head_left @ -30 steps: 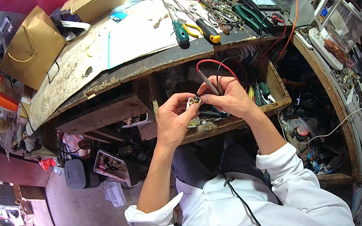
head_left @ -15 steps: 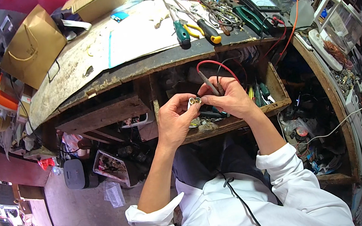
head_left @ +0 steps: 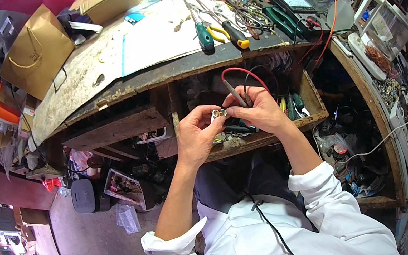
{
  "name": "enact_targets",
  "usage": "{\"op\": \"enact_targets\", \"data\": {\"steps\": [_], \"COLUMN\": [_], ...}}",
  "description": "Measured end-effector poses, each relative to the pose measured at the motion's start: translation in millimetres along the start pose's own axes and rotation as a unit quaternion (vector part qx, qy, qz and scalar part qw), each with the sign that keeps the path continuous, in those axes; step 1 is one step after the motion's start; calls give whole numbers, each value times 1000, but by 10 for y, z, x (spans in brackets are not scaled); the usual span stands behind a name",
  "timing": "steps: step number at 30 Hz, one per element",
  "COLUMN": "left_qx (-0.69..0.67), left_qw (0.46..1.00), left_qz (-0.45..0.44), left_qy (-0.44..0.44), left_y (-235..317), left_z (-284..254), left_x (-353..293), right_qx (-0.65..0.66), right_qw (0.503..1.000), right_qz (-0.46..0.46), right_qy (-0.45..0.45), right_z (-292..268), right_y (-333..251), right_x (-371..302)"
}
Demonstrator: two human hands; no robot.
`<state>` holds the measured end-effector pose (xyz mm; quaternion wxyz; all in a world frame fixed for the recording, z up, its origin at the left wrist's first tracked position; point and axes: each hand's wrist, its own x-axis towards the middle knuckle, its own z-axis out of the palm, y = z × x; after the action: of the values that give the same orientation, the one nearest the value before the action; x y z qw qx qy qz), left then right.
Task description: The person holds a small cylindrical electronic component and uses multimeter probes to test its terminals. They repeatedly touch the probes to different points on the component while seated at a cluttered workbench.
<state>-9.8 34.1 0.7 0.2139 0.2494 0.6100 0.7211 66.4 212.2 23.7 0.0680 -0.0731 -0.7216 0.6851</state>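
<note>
Above the open wooden drawer (head_left: 269, 137), my two hands meet at a small white round part (head_left: 214, 115) with metal showing inside it. Fingers and thumb of my left hand (head_left: 195, 137) pinch this part from its left side. My right hand (head_left: 260, 114) is closed around a pair of test probes, a pale one (head_left: 233, 89) with a red lead (head_left: 242, 68) and a darker one (head_left: 248, 100). The right thumb and forefinger press close against the part's right side. Where the probe tips end is hidden by my fingers.
On the bench (head_left: 82, 101) beyond lie a green screwdriver (head_left: 205, 39), a black-and-yellow screwdriver (head_left: 238, 41) and an analogue meter (head_left: 296, 3). Green-handled tools (head_left: 295, 105) fill the drawer's right side. A bin (head_left: 127, 190) stands on the floor to my left.
The white part is turned slightly between my fingers, so its open end shows a little differently. Both hands otherwise keep their place.
</note>
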Motion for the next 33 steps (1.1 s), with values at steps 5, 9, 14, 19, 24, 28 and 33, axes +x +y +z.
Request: {"op": "enact_targets", "data": {"steps": [5, 9, 14, 19, 24, 28, 33], "left_qx": [1, 8, 0, -1, -16, -14, -15], "left_qw": [1000, 1000, 1000, 1000, 1000, 1000, 1000], "left_qz": [-2, -3, -8, -6, -5, -5, -6], "left_qy": [-8, -10, -4, -5, -7, -13, -24], "left_y": [0, -2, 7, 1, 0, 6, 1], "left_z": [-9, -15, -2, -12, -10, -12, -23], "left_x": [1, -1, -3, -1, -6, -3, 6], "right_qx": [1, 6, 2, -3, -26, -19, -16], "right_qw": [1000, 1000, 1000, 1000, 1000, 1000, 1000], "right_qz": [-1, 6, 8, 10, 9, 7, 6], "right_qy": [-2, 0, -1, 3, 0, 0, 5], "right_z": [-10, -5, -13, 0, -13, -13, -18], "right_y": [20, 15, 40, 3, 33, 26, 36], "right_x": [6, 3, 10, -2, 13, 10, 12]}}
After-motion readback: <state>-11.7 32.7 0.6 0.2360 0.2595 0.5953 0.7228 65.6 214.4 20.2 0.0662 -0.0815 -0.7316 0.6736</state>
